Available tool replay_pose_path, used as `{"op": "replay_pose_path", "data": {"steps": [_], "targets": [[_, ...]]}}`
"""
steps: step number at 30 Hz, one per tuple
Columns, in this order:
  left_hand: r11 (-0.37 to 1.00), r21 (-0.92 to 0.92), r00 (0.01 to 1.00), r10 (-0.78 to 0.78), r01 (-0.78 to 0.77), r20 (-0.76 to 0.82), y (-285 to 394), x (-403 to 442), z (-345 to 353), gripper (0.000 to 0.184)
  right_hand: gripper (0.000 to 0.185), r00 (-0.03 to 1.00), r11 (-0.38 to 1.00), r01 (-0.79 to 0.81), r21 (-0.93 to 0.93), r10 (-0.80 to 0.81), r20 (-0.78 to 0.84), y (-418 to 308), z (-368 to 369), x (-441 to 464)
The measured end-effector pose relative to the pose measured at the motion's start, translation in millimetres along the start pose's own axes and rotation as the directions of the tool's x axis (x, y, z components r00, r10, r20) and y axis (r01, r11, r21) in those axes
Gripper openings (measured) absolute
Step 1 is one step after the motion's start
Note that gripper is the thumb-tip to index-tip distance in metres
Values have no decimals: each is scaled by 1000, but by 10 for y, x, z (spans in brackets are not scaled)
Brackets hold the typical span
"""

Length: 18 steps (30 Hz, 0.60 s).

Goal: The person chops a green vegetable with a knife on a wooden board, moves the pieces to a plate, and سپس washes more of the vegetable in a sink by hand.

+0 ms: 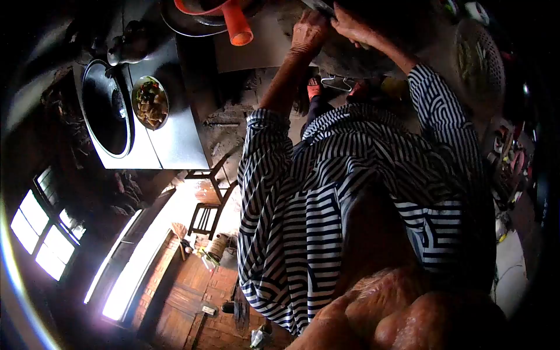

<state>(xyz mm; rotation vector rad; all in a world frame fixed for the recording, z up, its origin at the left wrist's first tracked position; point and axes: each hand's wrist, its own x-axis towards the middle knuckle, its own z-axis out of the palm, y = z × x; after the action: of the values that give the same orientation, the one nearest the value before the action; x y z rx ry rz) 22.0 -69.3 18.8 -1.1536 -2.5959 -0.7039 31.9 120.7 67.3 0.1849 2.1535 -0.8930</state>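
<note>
Both my hands are close together at the top edge, in front of my striped shirt. My left hand is closed, its fingers curled down on something too dark to make out. Beside it, my right hand is closed round the near end of a knife, whose flat grey blade runs up past the left hand and is cut off by the frame. To the left, an orange-red plastic dipper lies with its hollow handle pointing towards me, over a round, metal-rimmed pan.
On the left, a white counter holds a large dark wok and a bowl of food. A woven basket is at the right. Behind are a wooden chair and a broom. A wire hanger is near my feet.
</note>
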Motion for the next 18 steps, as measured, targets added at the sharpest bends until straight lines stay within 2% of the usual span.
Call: {"op": "replay_pose_path", "data": {"steps": [2,3,5,6,7,8,9,10,11,12,14,15,16,17,18], "targets": [[997,-70,1000,29,-29,-9,59,45,-122,28,53,976,996,-86,16,81,202,151,-162,248],[997,-71,999,36,-37,-11,81,45,-130,28,54,975,998,-62,-11,63,215,256,-172,298],[996,85,997,12,-6,-78,117,-91,-86,29,57,996,993,85,-79,-82,36,523,-87,233],[997,81,997,14,-8,-73,125,-121,-86,29,59,959,956,215,-199,-246,-141,685,15,180],[999,35,996,-8,11,-84,139,-122,-143,28,61,854,876,312,-367,-428,-294,859,112,144],[999,-9,995,-32,31,-95,147,-115,-203,28,63,715,792,343,-506,-569,-406,1008,218,121],[999,-10,995,-32,31,-94,93,-122,-151,28,66,637,773,342,-534,-609,-473,845,246,-82],[999,5,999,-46,46,-25,29,-98,-91,29,67,850,911,289,-293,-385,-360,689,138,-261],[998,20,997,-57,57,44,-14,-84,-39,31,69,975,987,147,-58,-155,-161,474,101,-441],[999,16,998,-53,52,46,2,-82,-55,31,69,975,988,143,-54,-150,-164,380,150,-554],[993,-81,994,-93,89,-50,67,-71,-160,25,49,935,979,137,-148,-178,-308,248,195,-657],[993,-86,996,-82,78,-47,49,-113,-212,25,49,933,981,130,-142,-170,-317,196,287,-600],[978,-70,979,-194,198,66,45,-143,-273,22,47,915,980,180,-87,-199,-351,176,414,-560],[954,-57,944,-281,294,175,76,-116,-298,20,40,930,981,188,-45,-192,-314,81,350,-687],[948,-91,948,-291,304,132,138,-102,-336,20,34,943,981,192,-2,-185,-277,3,285,-797]]}}
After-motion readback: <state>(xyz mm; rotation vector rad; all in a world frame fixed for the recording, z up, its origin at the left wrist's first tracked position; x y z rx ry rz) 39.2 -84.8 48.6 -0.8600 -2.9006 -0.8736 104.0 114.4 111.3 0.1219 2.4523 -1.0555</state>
